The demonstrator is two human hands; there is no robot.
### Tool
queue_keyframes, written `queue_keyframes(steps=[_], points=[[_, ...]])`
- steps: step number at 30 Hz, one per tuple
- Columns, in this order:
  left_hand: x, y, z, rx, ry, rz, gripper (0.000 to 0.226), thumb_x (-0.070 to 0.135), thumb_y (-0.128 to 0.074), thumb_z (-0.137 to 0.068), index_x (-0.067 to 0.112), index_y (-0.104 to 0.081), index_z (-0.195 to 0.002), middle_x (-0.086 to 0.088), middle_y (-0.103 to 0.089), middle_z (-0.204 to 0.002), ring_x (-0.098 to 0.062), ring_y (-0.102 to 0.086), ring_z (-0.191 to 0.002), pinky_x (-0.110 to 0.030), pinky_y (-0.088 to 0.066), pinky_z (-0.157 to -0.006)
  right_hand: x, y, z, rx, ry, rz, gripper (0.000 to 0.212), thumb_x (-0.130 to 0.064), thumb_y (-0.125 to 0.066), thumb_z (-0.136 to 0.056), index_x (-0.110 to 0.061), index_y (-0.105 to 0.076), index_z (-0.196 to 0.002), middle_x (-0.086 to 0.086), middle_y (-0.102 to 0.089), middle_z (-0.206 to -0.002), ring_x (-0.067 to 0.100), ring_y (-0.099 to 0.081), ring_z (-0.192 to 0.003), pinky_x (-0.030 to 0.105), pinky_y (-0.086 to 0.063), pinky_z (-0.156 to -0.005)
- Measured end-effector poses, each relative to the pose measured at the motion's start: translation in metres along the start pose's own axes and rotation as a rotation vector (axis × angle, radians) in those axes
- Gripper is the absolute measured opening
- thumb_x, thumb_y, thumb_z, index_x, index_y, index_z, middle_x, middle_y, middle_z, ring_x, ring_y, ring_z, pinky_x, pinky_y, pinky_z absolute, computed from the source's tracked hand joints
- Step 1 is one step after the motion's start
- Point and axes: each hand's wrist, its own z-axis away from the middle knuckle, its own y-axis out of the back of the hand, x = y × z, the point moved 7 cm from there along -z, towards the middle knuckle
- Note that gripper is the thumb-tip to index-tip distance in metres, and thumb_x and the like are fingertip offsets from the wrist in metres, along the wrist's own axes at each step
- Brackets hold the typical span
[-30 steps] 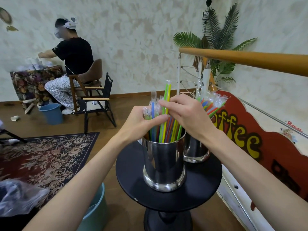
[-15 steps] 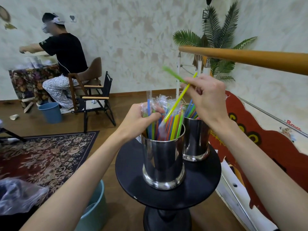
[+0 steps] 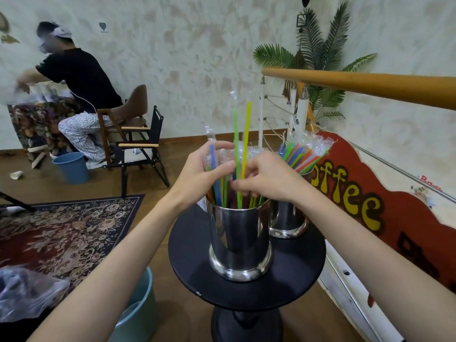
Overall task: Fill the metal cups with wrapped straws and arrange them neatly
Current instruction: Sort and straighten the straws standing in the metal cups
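Right hand [image 3: 269,178] back down from lifted position, pinching green and yellow straws [image 3: 243,141] now standing in front cup [image 3: 239,233] at table [image 3: 296,280] centre. Left hand [image 3: 204,174] grips bundle. Two stick up; need pushing level.

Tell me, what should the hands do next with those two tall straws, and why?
Probably push them down. The green straw and yellow straw stand far above the other straws in the near metal cup. The right hand pinches them low, at the cup's mouth, while the left hand holds the bundle together. Sliding them down level would look neat.
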Motion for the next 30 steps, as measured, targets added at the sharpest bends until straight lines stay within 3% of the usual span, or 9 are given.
queue_keyframes(steps=[5, 7, 11, 14, 17, 19, 23, 26, 30], points=[[0.004, 0.001, 0.0, 0.053, -0.022, 0.048, 0.042, 0.035, -0.079, -0.081, 0.027, -0.064, -0.119, -0.004, -0.073, -0.111, -0.023, -0.071, -0.106, -0.042, -0.057, -0.096, 0.0, -0.021, -0.002, -0.097, -0.001, 0.181, 0.037, -0.03, -0.082, -0.079, -0.011, -0.061, -0.055, 0.0, -0.051, -0.051, 0.011, -0.048, -0.049, 0.021, -0.035, -0.051], [0.006, 0.004, 0.001, 0.115, -0.053, -0.001, 0.036, 0.03, -0.079, -0.085, 0.021, -0.065, -0.117, -0.005, -0.073, -0.107, -0.023, -0.072, -0.101, -0.046, -0.059, -0.091, -0.003, -0.024, -0.001, -0.141, 0.028, 0.18, 0.032, -0.032, -0.084, -0.079, -0.01, -0.068, -0.062, -0.002, -0.058, -0.055, 0.013, -0.056, -0.055, 0.014, -0.037, -0.052], [0.003, 0.009, 0.001, 0.157, -0.056, -0.073, 0.031, 0.023, -0.076, -0.09, 0.016, -0.063, -0.117, -0.002, -0.069, -0.108, -0.021, -0.07, -0.099, -0.048, -0.058, -0.089, -0.001, -0.005, 0.003, -0.196, 0.027, 0.043, 0.022, -0.029, -0.085, -0.079, -0.017, -0.08, -0.096, -0.005, -0.078, -0.082, 0.003, -0.072, -0.079, 0.022, -0.056, -0.077], [0.005, 0.011, 0.002, 0.161, -0.084, -0.08, 0.05, 0.022, -0.074, -0.092, 0.016, -0.049, -0.134, 0.005, -0.063, -0.115, -0.014, -0.067, -0.106, -0.043, -0.058, -0.093, 0.008, 0.022, 0.006, -0.171, 0.038, 0.029, 0.014, -0.032, -0.084, -0.08, -0.024, -0.08, -0.091, -0.009, -0.077, -0.079, 0.002, -0.071, -0.077, 0.025, -0.055, -0.075], [0.005, 0.009, 0.003, 0.146, -0.104, -0.039, 0.071, 0.012, -0.073, -0.092, 0.018, -0.03, -0.148, -0.008, -0.061, -0.117, -0.021, -0.065, -0.113, -0.042, -0.056, -0.097, 0.016, 0.029, 0.013, -0.315, 0.04, 0.074, 0.019, -0.041, -0.082, -0.081, -0.025, -0.08, -0.091, -0.006, -0.076, -0.081, 0.007, -0.07, -0.077, 0.026, -0.052, -0.067], [0.007, 0.007, 0.003, 0.142, -0.122, -0.035, 0.073, 0.009, -0.072, -0.092, 0.021, -0.029, -0.15, -0.015, -0.059, -0.117, -0.023, -0.066, -0.108, -0.038, -0.057, -0.094, 0.02, 0.025, 0.017, -0.411, 0.043, 0.096, 0.024, -0.042, -0.083, -0.079, -0.025, -0.08, -0.095, -0.003, -0.076, -0.088, 0.01, -0.07, -0.082, 0.033, -0.058, -0.072], [0.01, 0.003, 0.003, 0.098, -0.121, -0.038, 0.045, 0.006, -0.069, -0.093, 0.018, -0.049, -0.132, 0.001, -0.063, -0.109, -0.021, -0.07, -0.099, -0.037, -0.058, -0.09, 0.02, 0.019, 0.012, -0.364, 0.063, 0.127, 0.024, -0.041, -0.088, -0.073, -0.023, -0.079, -0.086, -0.003, -0.076, -0.081, 0.016, -0.072, -0.079, 0.038, -0.06, -0.076], [0.007, 0.005, 0.002, 0.093, -0.079, -0.011, 0.025, -0.002, -0.066, -0.093, 0.014, -0.056, -0.109, -0.003, -0.066, -0.096, -0.013, -0.071, -0.085, -0.022, -0.055, -0.076, 0.018, 0.014, 0.01, -0.328, 0.08, 0.129, 0.025, -0.046, -0.087, -0.072, -0.023, -0.078, -0.08, -0.007, -0.074, -0.073, 0.01, -0.07, -0.069, 0.029, -0.057, -0.065], [0.002, 0.004, 0.001, 0.057, -0.012, 0.005, 0.009, 0.0, -0.061, -0.095, 0.007, -0.056, -0.095, -0.01, -0.065, -0.081, -0.017, -0.068, -0.078, -0.026, -0.053, -0.078, 0.014, 0.017, 0.011, -0.313, 0.093, 0.038, 0.022, -0.039, -0.083, -0.08, -0.018, -0.079, -0.087, -0.003, -0.076, -0.079, 0.018, -0.072, -0.075, 0.03, -0.058, -0.064]])
